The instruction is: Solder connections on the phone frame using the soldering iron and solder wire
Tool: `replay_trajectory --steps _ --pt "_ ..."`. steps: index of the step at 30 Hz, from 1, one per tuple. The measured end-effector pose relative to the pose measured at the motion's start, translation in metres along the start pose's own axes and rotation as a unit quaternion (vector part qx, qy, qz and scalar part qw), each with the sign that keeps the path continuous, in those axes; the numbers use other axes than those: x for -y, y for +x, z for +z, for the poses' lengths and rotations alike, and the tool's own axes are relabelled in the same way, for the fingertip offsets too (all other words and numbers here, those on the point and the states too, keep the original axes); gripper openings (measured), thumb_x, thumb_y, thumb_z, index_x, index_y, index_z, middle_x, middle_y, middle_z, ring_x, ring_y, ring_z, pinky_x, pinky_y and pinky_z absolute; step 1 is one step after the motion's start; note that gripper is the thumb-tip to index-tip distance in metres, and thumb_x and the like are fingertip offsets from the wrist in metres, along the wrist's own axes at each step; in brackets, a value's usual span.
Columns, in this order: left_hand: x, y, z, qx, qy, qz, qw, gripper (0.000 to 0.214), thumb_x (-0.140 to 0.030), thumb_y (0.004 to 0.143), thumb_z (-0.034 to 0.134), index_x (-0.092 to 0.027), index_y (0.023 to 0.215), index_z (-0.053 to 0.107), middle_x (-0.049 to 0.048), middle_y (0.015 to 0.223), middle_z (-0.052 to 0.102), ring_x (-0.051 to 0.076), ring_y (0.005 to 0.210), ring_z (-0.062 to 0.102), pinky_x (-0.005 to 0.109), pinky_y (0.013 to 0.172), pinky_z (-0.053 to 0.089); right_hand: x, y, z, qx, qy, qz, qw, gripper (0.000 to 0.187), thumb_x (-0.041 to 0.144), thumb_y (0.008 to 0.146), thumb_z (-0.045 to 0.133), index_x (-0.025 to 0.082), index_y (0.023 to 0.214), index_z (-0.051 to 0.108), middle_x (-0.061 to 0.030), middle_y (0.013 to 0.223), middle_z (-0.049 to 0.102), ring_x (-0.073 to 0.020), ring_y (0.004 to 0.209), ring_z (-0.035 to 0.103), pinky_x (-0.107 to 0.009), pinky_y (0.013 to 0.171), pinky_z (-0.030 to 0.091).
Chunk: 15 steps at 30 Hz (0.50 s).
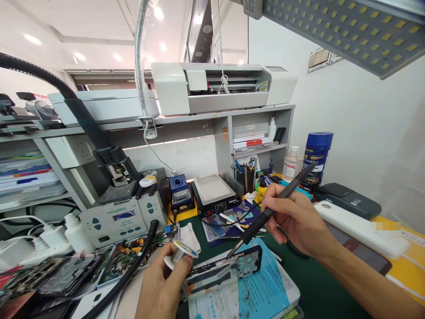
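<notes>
At a cluttered electronics worktop (312,283), in front of a grey rework station (121,217), the person's left hand (159,288) has its fingers curled shut around a small solder spool (180,255), held just beside an opened phone (224,268) lying on blue printed paper (262,288). The tip of a black soldering iron (272,210) meets the phone's upper edge. The right hand (299,221) grips the tool pen-style, fingers pinched closed on its shaft. A blue canister (317,155) stands behind.

Soldering iron (257,227): one
Solder spool (182,253): one
Opened phone (245,262): one
Blue can (316,157): one
Clear bottle (291,165): one
Heating plate (212,188): one
White power strip (358,228): one
</notes>
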State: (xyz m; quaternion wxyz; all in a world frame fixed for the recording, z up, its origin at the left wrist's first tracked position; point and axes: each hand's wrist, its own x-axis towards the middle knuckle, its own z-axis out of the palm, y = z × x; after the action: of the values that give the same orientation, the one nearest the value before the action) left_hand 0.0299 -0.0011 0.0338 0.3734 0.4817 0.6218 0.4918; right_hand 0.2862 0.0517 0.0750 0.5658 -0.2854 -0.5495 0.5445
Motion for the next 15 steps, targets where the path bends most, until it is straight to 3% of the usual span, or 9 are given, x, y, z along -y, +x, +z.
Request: replay_trajectory --steps 10,15 --pt "0.0 -0.0005 0.0008 0.002 -0.008 0.005 1.0 0.03 -0.053 0.077 0.06 -0.024 0.083 0.064 -0.0031 0.08 0.063 0.017 0.072 0.051 0.023 0.063 0.04 -0.0001 0.0002 0.0023 0.005 -0.003 0.007 1.0 0.027 0.036 0.087 0.074 0.02 0.072 0.058 0.0032 0.047 0.062 -0.0094 0.032 0.053 -0.014 0.03 0.036" --pt "-0.0014 -0.0011 0.0019 -0.012 -0.012 0.007 1.0 0.03 -0.052 0.075 0.061 -0.024 0.086 0.064 -0.0046 0.072 0.061 0.018 0.074 0.054 0.023 0.067 0.042 -0.0006 -0.0004 -0.0001 -0.002 -0.003 0.002 1.0 0.026 0.036 0.087 0.074 0.02 0.073 0.058 0.0034 0.046 0.062 -0.0098 0.032 0.053 -0.014 0.03 0.035"
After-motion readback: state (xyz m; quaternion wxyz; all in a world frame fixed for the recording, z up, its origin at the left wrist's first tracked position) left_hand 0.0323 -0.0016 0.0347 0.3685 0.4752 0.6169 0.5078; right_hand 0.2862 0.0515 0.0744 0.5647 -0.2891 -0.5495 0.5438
